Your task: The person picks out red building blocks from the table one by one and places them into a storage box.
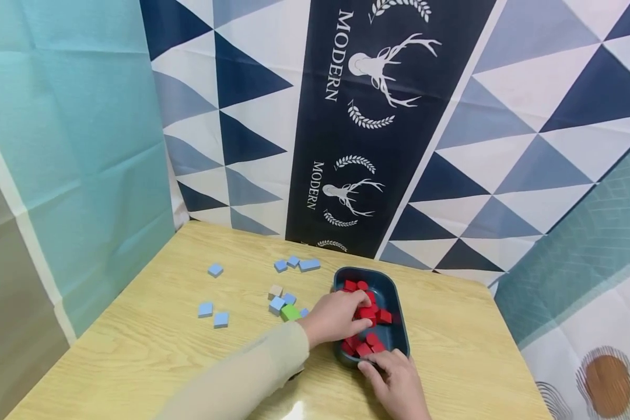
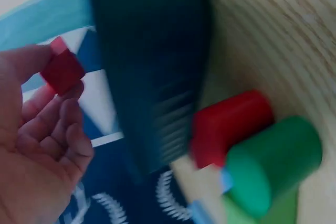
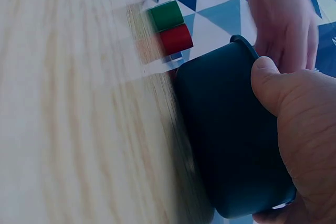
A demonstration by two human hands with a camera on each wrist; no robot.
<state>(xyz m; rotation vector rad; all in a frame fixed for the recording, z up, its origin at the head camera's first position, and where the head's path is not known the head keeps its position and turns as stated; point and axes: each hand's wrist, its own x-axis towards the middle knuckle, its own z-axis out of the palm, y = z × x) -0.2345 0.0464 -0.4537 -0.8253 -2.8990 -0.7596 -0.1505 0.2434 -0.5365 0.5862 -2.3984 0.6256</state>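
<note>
A dark teal tray [image 1: 397, 332] with rounded corners holds several red blocks [image 1: 364, 349] of mixed shapes, in clusters at both ends and the middle. Over its middle, my left hand [image 1: 338, 315] pinches a red block [image 2: 64, 71] between thumb and fingertips. That block is angular, with flat faces, in the left wrist view. My right hand [image 1: 399, 382] grips the tray's near end, the thumb [image 3: 266, 80] at the rim and fingers lower around the corner. Part of the tray's left side is hidden by my left hand.
Left of the tray lie several blue blocks [image 1: 310, 265], a light-green block [image 1: 290, 312] and a beige block [image 1: 275, 291]. A green cylinder [image 2: 275, 163] and a red piece [image 2: 233, 124] stand beside the tray. Patterned cloth [image 1: 252, 116] hangs behind the wooden table [image 1: 152, 350].
</note>
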